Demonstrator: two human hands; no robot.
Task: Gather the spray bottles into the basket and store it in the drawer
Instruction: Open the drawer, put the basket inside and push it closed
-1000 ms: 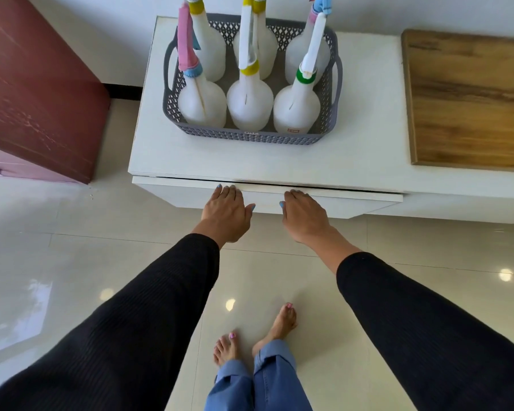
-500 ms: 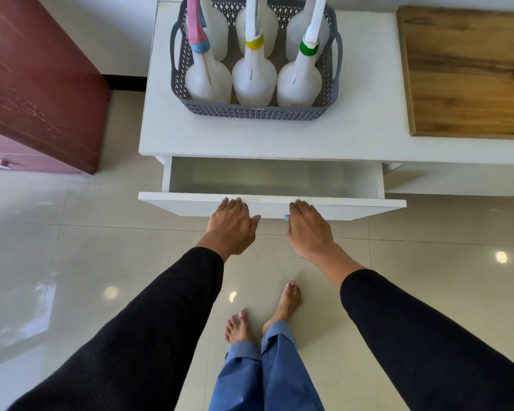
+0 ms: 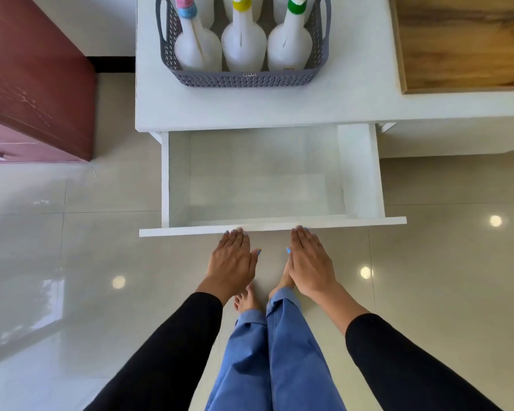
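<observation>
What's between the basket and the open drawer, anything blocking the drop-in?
Nothing visible. The basket sits on the white countertop directly behind the drawer, which is pulled out and looks bare inside. The left hand and right hand rest only at its front edge, holding nothing.

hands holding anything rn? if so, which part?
No clear grasp. The left hand and right hand lie flat, fingertips touching the top edge of the drawer front; nothing is gripped.

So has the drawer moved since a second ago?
Yes. The drawer has slid out from under the white countertop toward the person, from nearly shut to wide open, its inside bare.
</observation>
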